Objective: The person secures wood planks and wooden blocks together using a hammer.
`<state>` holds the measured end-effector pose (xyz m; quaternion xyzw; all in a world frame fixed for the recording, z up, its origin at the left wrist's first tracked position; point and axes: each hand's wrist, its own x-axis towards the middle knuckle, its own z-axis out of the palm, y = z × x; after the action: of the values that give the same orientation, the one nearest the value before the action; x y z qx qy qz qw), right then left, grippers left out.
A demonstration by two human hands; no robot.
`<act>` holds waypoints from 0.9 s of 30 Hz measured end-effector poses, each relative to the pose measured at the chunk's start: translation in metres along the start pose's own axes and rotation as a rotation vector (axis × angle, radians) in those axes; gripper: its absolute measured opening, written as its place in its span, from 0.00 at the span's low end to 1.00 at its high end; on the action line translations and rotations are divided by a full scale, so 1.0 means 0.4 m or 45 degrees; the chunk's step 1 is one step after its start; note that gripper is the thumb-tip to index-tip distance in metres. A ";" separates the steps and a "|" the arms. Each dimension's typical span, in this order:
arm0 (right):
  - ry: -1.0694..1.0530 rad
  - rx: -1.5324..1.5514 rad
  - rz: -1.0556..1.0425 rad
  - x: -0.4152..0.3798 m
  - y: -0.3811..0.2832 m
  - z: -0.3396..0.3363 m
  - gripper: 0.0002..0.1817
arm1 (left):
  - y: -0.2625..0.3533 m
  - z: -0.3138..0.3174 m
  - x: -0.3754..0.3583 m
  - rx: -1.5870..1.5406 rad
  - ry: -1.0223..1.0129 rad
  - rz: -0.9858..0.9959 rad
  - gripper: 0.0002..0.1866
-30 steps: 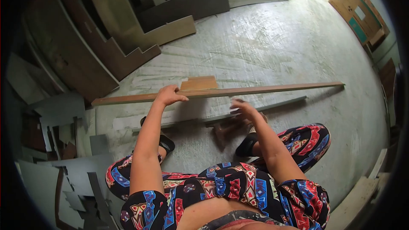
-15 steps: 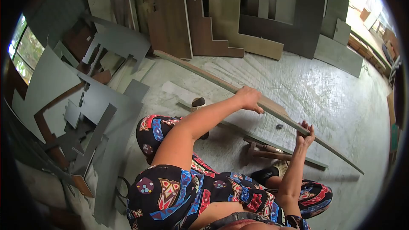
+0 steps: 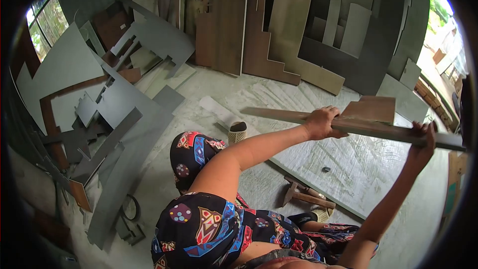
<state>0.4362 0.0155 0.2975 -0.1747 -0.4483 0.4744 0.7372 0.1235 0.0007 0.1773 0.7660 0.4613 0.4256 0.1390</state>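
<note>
Brown strip (image 3: pixel 368 127) is gripped by 2 hands (image 3: pixel 321 123).

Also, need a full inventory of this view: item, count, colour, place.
long strip: one, brown and grey, in both hands
board piece: one, brown, against the strip's far side
hammer: at least one, brown, floor by right foot
small block: one, dark, floor
thin strip: one, grey, floor beside hammer
leaning panels: several, brown and grey, far side
scrap sheets: many, mostly grey, left
window: one, upper left
floor: pale grey
patterned clothes: multicolour, on person
feet: two, beige footwear
left hand, right hand: one each, gripping long strip
</note>
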 end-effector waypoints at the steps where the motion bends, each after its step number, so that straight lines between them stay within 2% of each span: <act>1: -0.029 -0.088 -0.035 0.039 -0.035 0.026 0.12 | 0.025 0.006 0.009 -0.098 0.024 -0.015 0.34; 2: -0.042 -0.116 -0.060 0.078 -0.068 0.067 0.13 | 0.046 0.011 0.022 -0.161 0.054 -0.016 0.34; 4: -0.253 -0.089 -0.129 0.159 -0.116 0.105 0.14 | 0.091 0.016 0.045 -0.284 0.108 -0.014 0.32; 6: -0.126 -0.191 -0.119 0.181 -0.157 0.241 0.08 | 0.130 -0.007 0.071 -0.360 0.125 -0.095 0.29; 8: -0.191 -0.290 -0.206 0.187 -0.177 0.340 0.07 | 0.142 -0.024 0.097 -0.413 0.174 -0.051 0.28; 9: -0.230 -0.344 -0.256 0.181 -0.186 0.400 0.06 | 0.161 -0.049 0.113 -0.382 0.121 -0.098 0.27; 14: -0.389 -0.607 -0.480 0.122 -0.217 0.677 0.09 | 0.152 -0.102 0.179 -0.377 0.174 0.091 0.31; 15: -0.476 -0.664 -0.477 0.128 -0.213 0.685 0.09 | 0.159 -0.129 0.185 -0.388 0.142 0.065 0.31; 16: -0.564 -0.719 -0.476 0.134 -0.208 0.692 0.09 | 0.141 -0.144 0.201 -0.476 0.127 0.156 0.29; 18: -0.408 -0.893 -0.651 0.105 -0.187 0.731 0.11 | 0.201 -0.217 0.214 -0.610 0.204 0.122 0.23; 19: -0.439 -0.995 -0.589 0.110 -0.189 0.746 0.14 | 0.231 -0.250 0.219 -0.839 0.243 0.110 0.24; 20: -0.473 -1.089 -0.522 0.112 -0.197 0.755 0.17 | 0.251 -0.285 0.219 -0.907 0.307 0.160 0.27; 23: -0.517 -1.401 -0.564 0.144 -0.105 0.752 0.18 | 0.261 -0.368 0.225 -0.960 0.577 0.298 0.37; 24: -0.577 -1.533 -0.488 0.147 -0.077 0.753 0.21 | 0.266 -0.386 0.227 -1.012 0.632 0.258 0.38; 26: -0.575 -1.567 -0.637 0.122 0.004 0.717 0.21 | 0.272 -0.413 0.226 -1.107 0.751 0.161 0.40; 27: -0.595 -1.641 -0.624 0.108 0.041 0.699 0.22 | 0.252 -0.412 0.225 -1.199 0.787 0.114 0.40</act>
<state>0.2024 0.0137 0.4580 -0.3629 -0.8106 -0.0378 0.4581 0.0734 -0.0085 0.3842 0.4800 0.2078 0.7956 0.3058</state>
